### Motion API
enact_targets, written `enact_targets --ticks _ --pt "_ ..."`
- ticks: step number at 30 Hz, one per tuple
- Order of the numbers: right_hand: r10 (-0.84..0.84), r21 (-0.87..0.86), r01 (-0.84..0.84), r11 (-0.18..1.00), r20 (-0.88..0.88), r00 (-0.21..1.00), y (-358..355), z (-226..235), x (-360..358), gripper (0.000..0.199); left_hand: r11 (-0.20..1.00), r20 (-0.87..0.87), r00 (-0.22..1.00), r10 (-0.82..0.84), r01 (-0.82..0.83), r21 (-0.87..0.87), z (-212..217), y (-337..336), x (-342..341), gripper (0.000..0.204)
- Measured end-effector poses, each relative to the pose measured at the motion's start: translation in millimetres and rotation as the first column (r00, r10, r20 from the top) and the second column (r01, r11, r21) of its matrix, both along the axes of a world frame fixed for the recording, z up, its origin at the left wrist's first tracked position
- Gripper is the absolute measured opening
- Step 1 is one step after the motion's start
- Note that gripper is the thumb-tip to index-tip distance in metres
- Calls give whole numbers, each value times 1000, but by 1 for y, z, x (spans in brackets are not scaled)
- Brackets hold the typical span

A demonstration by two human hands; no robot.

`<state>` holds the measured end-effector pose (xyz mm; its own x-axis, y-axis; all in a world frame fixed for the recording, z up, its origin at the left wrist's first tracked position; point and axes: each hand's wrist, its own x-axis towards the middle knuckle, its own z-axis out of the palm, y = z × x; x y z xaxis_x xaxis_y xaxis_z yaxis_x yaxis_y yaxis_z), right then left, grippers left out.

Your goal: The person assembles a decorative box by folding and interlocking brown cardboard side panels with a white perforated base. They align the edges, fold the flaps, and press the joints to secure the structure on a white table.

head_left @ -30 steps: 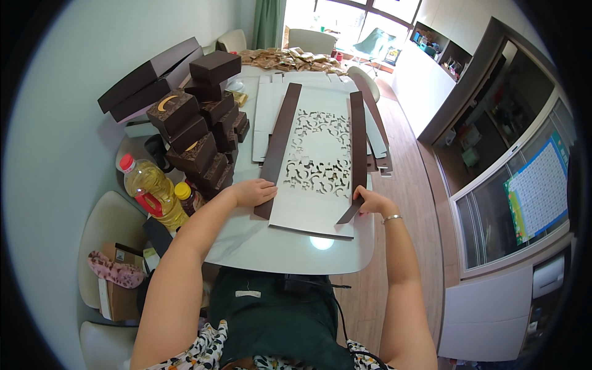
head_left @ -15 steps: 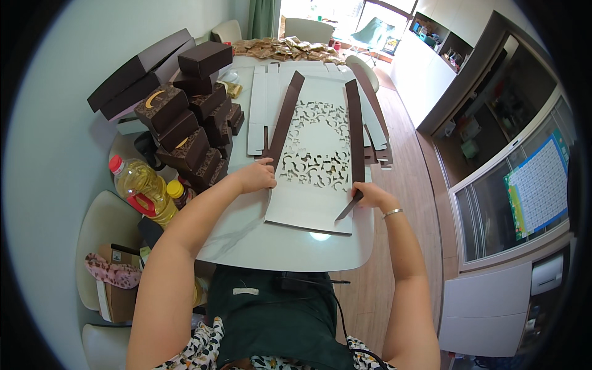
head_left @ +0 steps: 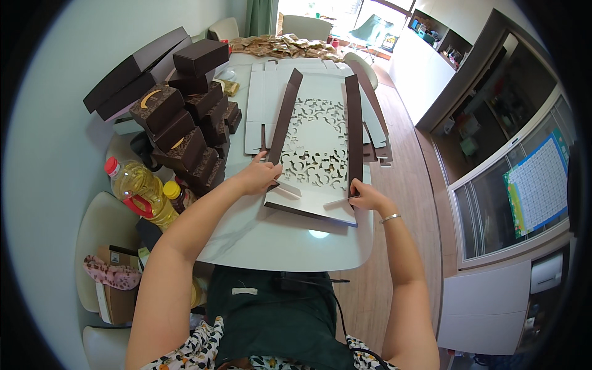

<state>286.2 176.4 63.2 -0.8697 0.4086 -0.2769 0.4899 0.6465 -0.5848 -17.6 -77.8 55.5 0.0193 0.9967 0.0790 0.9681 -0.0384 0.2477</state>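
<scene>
A partly folded cardboard box point(head_left: 317, 134), white inside and dark brown outside, lies lengthwise on the table, its base cut through with a scroll pattern. Both long side walls stand up. At the near end, small flaps turn inward and the front edge is slightly raised. My left hand point(head_left: 256, 177) pinches the near end of the left wall, thumb inside and index finger lifted. On the opposite side, my right hand point(head_left: 368, 196) grips the near corner of the right wall, fingers closed around the card. Flat unfolded box blanks point(head_left: 257, 117) lie beneath and beyond it.
Dark brown finished boxes point(head_left: 185, 148) are stacked at the table's left. An oil bottle point(head_left: 139, 191) and a yellow-capped jar point(head_left: 177, 196) stand near them. Gold packets point(head_left: 280, 46) cover the far end of the white table point(head_left: 246, 237). A chair point(head_left: 102, 237) stands at left.
The near corner flaps have been folded inward and the front edge has tilted up. My left hand has shifted slightly, its index finger now raised; my right hand has closed in on the corner.
</scene>
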Motion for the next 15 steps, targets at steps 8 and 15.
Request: enact_targets --ticks 8,15 --pt "-79 -147 51 988 -191 978 9 -18 15 20 921 -319 943 -91 201 333 3 -12 2 9" --pt "-89 -35 82 996 -315 945 -3 -9 19 12 961 35 994 -105 92 262 -15 -5 0 13"
